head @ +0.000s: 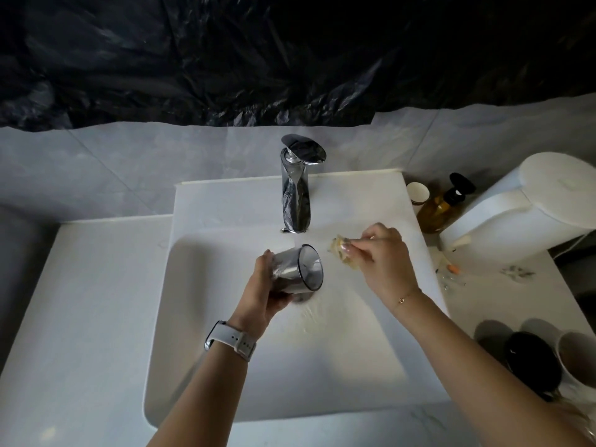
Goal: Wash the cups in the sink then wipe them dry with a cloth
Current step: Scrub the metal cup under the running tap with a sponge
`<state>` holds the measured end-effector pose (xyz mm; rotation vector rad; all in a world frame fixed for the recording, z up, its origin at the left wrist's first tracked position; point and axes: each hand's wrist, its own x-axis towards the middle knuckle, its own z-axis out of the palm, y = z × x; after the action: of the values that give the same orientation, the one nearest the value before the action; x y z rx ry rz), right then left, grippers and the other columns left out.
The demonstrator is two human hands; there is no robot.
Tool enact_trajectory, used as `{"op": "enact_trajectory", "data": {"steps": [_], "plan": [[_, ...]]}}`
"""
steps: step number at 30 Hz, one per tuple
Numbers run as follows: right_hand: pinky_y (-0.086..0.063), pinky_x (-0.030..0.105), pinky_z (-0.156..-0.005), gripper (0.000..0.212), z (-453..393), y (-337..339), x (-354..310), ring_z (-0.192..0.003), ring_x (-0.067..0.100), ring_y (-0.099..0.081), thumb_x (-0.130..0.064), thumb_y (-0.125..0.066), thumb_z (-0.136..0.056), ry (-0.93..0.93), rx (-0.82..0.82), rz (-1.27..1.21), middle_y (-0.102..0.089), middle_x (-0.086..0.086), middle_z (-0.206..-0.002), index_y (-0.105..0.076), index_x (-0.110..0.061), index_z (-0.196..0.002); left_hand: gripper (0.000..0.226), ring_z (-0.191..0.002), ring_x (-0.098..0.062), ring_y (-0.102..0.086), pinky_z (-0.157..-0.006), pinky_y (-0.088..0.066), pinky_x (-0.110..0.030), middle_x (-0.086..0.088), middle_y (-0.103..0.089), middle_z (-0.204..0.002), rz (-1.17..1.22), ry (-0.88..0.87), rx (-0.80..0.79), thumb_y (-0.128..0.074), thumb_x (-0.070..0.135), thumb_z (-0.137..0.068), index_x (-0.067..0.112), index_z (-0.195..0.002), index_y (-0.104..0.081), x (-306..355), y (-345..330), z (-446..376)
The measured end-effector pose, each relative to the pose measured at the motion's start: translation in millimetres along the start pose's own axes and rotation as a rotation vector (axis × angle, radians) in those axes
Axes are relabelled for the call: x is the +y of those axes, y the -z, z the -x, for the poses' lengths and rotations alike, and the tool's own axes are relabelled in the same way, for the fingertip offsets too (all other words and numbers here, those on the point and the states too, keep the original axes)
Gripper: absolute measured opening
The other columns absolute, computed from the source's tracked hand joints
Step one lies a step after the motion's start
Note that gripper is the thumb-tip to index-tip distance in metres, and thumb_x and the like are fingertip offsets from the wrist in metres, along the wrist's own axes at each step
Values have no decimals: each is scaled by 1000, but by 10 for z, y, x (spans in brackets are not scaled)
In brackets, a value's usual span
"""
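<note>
My left hand (263, 290) grips a clear grey cup (298, 268) tipped on its side over the white sink (193, 317), its mouth facing right. It sits just below the chrome tap (296, 191), above the drain. My right hand (385, 259) pinches a small crumpled yellowish sponge or cloth (342, 251) a little to the right of the cup's mouth, apart from it. A black cup (532, 358) and a white cup (577, 356) stand on the counter at the lower right.
An amber pump bottle (443, 204) and a small paper cup (418, 192) stand behind the sink on the right, beside a large white appliance (529, 208). Small bits of litter (451, 271) lie on the right counter. White countertop (80, 301) lies to the left.
</note>
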<state>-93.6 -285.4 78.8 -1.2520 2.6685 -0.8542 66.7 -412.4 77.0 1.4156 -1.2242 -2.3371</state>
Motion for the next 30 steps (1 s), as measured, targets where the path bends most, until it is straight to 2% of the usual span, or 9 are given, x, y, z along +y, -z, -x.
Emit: {"op": "enact_trajectory", "data": {"steps": [4, 8, 12, 16, 20, 23, 25, 27, 30], "plan": [[-41, 34, -53, 46, -13, -50, -173, -55, 27, -52, -39, -54, -92, -61, 10, -137, -56, 7, -55, -67, -5, -65, 44, -53, -13, -46, -56, -34, -25, 4, -59, -54, -6, 14, 35, -35, 48, -101, 21, -78, -61, -42, 23, 37], [-34, 24, -54, 47, 38, -60, -427, -48, 5, -37, -31, -62, -92, -245, -125, -542, -39, -8, -44, -50, -9, -52, 45, -50, -13, -45, -54, -31, -25, 1, -59, -56, 30, 37, 56, -37, 47, -101, 20, -80, -66, -60, 17, 48], [-44, 31, -73, 46, 143, -139, -421, -77, 18, -59, -44, -54, -92, -156, -407, -608, -65, 10, -81, -69, 0, -86, 41, -52, -16, -47, -44, -35, -21, -5, -60, -69, 105, 82, 65, -42, 48, -98, 17, -84, -65, -59, 43, 3], [-38, 23, -86, 29, 92, -264, -289, -94, 15, -47, -39, -65, -80, 172, -94, -325, -55, -8, -91, -77, -13, -79, 43, -49, -13, -51, -49, -34, -22, -1, -60, -61, 84, 71, 11, -40, 47, -99, 18, -80, -65, -5, 59, 3], [-42, 14, -88, 34, -7, -299, -272, -108, 17, -50, -15, -83, -69, 29, -142, -504, -49, -7, -107, -63, -7, -95, 42, -49, -12, -55, -48, -39, -20, 0, -63, -61, 25, 43, -57, -40, 49, -99, 16, -87, -64, -2, 46, -7], [-54, 33, -71, 52, -70, -276, -385, -84, 14, -61, -13, -77, -78, -327, -410, -656, -55, -5, -104, -44, -18, -117, 46, -56, -11, -61, -54, -45, -21, -3, -68, -71, -11, -4, -87, -35, 46, -102, 18, -89, -69, 17, 42, -12], [-52, 32, -55, 13, -100, -282, -431, -54, 17, -59, -11, -68, -85, -445, -565, -742, -59, -1, -73, -58, -18, -90, 48, -63, -12, -63, -63, -44, -26, -5, -68, -78, -50, -47, -96, -31, 47, -102, 21, -93, -71, 40, 38, -24], [-48, 24, -48, 26, -160, -319, -455, -38, 19, -54, -9, -58, -88, -556, -660, -754, -52, 4, -50, -56, -15, -62, 48, -61, -11, -63, -64, -44, -28, -5, -67, -76, -102, -93, -71, -30, 48, -102, 21, -95, -69, 62, 54, -37], [-42, 16, -44, 26, -256, -402, -514, -36, 10, -53, -18, -58, -88, -590, -694, -607, -54, -2, -42, -58, -8, -64, 51, -58, -12, -58, -60, -45, -27, -4, -61, -72, -200, -170, -19, -32, 50, -102, 8, -108, -60, 63, 132, -79]]}}
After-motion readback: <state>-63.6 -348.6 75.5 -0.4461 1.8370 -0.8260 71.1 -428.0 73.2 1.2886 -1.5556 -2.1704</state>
